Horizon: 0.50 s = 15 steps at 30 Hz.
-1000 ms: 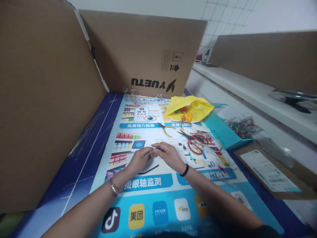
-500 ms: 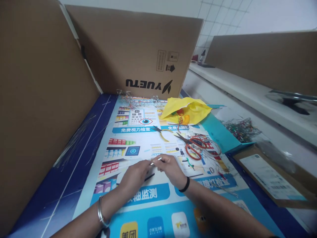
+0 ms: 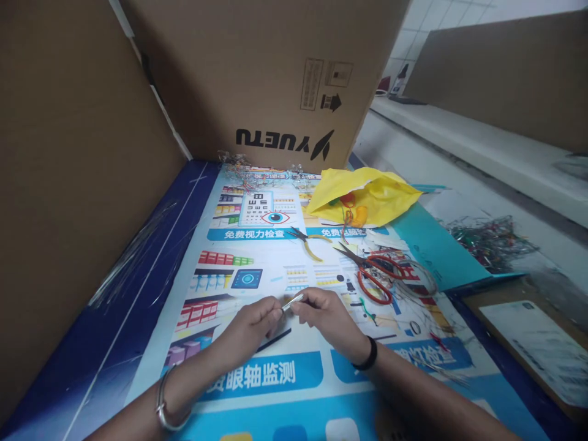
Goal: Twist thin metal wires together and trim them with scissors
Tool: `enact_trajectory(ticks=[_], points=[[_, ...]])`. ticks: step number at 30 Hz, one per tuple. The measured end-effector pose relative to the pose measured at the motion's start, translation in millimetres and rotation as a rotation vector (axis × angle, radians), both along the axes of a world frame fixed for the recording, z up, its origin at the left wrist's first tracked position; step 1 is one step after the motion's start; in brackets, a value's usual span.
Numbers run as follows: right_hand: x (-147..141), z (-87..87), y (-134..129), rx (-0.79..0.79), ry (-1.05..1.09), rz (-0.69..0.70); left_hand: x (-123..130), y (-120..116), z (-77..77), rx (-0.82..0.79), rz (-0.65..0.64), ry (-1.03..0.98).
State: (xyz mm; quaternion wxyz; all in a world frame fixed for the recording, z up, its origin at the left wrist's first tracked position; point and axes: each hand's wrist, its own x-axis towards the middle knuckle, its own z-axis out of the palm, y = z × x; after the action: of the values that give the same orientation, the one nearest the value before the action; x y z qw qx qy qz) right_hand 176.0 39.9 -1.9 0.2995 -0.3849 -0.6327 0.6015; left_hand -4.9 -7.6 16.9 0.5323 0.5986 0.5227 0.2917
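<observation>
Head view, lower centre: left hand (image 3: 258, 320) and right hand (image 3: 325, 311) pinch opposite ends of a thin silvery piece (image 3: 292, 301); red-handled scissors (image 3: 362, 261) lie right of centre.

Well beyond the grip stands a cardboard panel (image 3: 257, 67) with upside-down YUETU lettering. Beyond and right of the grip lies a yellow bag (image 3: 390, 199); farther right, a labelled brown cardboard piece (image 3: 519, 291).

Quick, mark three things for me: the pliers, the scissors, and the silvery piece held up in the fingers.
Pliers (image 3: 305, 238): head view, around the pivot.
Scissors (image 3: 362, 262): head view, where blades meet handles.
Silvery piece (image 3: 291, 302): head view, middle of its exposed length.
</observation>
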Motion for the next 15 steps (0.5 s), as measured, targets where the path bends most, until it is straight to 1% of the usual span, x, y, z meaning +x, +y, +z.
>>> enact_trajectory(ticks=[4, 8, 12, 15], points=[[-4, -1.7, -5, -0.014, 0.048, -0.091, 12, -6, -3.8, -0.039, 0.129, -0.089], [-5, 0.6, -10, -0.002, 0.066, -0.138, 19, -10, -5.5, -0.103, 0.21, -0.144], [-6, -0.7, -12, 0.0, 0.119, -0.148, 20, -11, -5.7, -0.123, 0.251, -0.182], [-6, -1.1, -13, -0.003, 0.131, -0.16, 20, -11, -5.3, -0.115, 0.246, -0.175]])
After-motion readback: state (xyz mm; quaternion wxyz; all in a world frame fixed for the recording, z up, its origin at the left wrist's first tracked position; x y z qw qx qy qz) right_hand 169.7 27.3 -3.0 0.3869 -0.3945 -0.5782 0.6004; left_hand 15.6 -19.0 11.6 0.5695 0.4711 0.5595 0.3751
